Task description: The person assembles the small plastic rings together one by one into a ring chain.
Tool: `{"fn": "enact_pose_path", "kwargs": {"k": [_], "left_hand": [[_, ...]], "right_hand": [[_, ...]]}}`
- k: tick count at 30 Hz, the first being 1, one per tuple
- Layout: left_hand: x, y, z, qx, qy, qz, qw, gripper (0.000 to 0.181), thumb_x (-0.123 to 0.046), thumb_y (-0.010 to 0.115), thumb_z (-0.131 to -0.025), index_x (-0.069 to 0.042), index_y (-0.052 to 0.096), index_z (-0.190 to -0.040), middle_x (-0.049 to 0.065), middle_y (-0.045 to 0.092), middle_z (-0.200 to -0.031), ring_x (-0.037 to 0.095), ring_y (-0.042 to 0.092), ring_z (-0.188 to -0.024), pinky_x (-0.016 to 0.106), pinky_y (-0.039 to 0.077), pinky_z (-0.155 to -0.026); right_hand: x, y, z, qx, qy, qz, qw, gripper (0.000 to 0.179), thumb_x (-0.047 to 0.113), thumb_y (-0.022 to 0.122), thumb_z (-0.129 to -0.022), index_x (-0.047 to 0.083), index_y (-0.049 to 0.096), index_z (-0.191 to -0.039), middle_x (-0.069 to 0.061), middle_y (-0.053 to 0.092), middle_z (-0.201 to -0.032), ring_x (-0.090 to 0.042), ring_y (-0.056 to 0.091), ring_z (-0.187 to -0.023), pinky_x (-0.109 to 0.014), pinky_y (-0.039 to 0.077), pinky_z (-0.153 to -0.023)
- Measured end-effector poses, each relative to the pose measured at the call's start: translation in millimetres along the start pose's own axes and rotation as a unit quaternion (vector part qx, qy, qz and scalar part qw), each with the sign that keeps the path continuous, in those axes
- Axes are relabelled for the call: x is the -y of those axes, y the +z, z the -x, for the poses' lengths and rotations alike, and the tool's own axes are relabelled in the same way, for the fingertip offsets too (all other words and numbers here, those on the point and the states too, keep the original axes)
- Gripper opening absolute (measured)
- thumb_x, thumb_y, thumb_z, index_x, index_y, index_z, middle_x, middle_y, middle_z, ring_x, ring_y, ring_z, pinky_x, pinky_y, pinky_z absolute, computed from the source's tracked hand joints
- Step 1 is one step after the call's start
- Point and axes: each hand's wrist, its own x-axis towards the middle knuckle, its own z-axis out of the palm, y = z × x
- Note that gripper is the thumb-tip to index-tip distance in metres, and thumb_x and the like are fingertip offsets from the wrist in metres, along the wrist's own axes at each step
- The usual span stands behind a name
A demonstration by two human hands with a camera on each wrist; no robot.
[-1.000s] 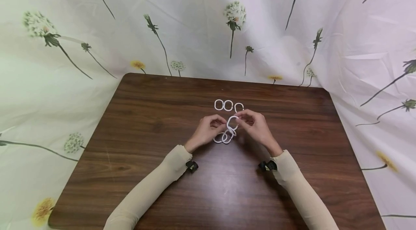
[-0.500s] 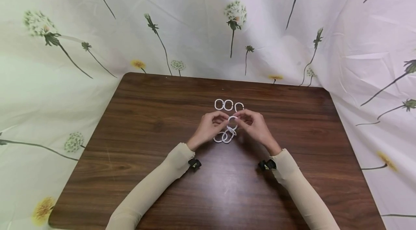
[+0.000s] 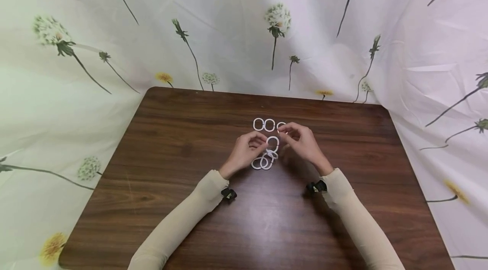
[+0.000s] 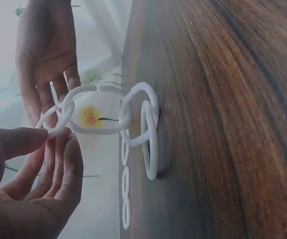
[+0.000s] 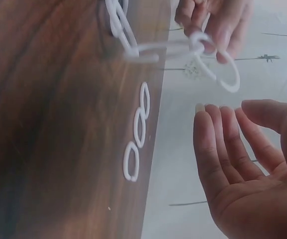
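A short chain of white oval plastic links (image 4: 96, 131) hangs from my left hand (image 3: 245, 150), its lower links down on the wooden table. Thumb and fingertips of that hand pinch the topmost link (image 5: 228, 88), as both wrist views show. To the right of the chain, my right hand (image 3: 304, 145) holds nothing; its fingers (image 5: 208, 149) are loosely bent, with a gap between thumb and fingertips. In the head view those fingertips lie in front of the rightmost loose link (image 3: 281, 123) and partly hide it.
Beyond the hands, two more loose white links (image 3: 254, 124) lie side by side on the brown table (image 3: 171, 134). A white cloth (image 3: 236, 28) printed with dandelions hangs behind and around the table.
My right hand has let go of the chain's top link and moved slightly up and right. The left hand still holds that link, nearly in the same place.
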Motion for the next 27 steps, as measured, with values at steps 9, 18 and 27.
{"fn": "enact_pose_path", "kwargs": {"k": [9, 18, 27], "left_hand": [[2.9, 1.1, 1.6, -0.003, -0.003, 0.009, 0.9999, 0.016, 0.001, 0.073, -0.094, 0.007, 0.069, -0.108, 0.023, 0.076, -0.100, 0.025, 0.076, -0.088, 0.024, 0.063, -0.079], [1.6, 2.4, 4.2, -0.004, -0.006, 0.015, 0.9999, 0.016, 0.001, 0.073, -0.094, 0.007, 0.069, -0.108, 0.024, 0.076, -0.102, 0.031, 0.076, -0.092, 0.023, 0.063, -0.080], [1.6, 2.4, 6.2, -0.004, -0.009, 0.020, 0.9997, 0.014, 0.002, 0.072, -0.094, 0.007, 0.068, -0.106, 0.024, 0.075, -0.101, 0.029, 0.076, -0.090, 0.026, 0.063, -0.079]], "right_hand": [[-7, -14, -18.5, -0.013, -0.022, 0.086, 0.9960, 0.030, -0.003, 0.076, -0.091, 0.001, 0.069, -0.119, -0.026, 0.074, -0.109, -0.033, 0.074, -0.092, -0.039, 0.064, -0.078], [-24, -16, -33.2, 0.003, 0.004, 0.131, 0.9913, 0.041, 0.001, 0.081, -0.088, -0.002, 0.067, -0.126, -0.026, 0.072, -0.122, -0.039, 0.071, -0.110, -0.053, 0.059, -0.097], [-42, -15, -39.9, 0.014, 0.039, 0.149, 0.9880, 0.049, 0.006, 0.083, -0.087, 0.000, 0.064, -0.131, -0.023, 0.069, -0.131, -0.040, 0.064, -0.122, -0.053, 0.053, -0.107]]}}
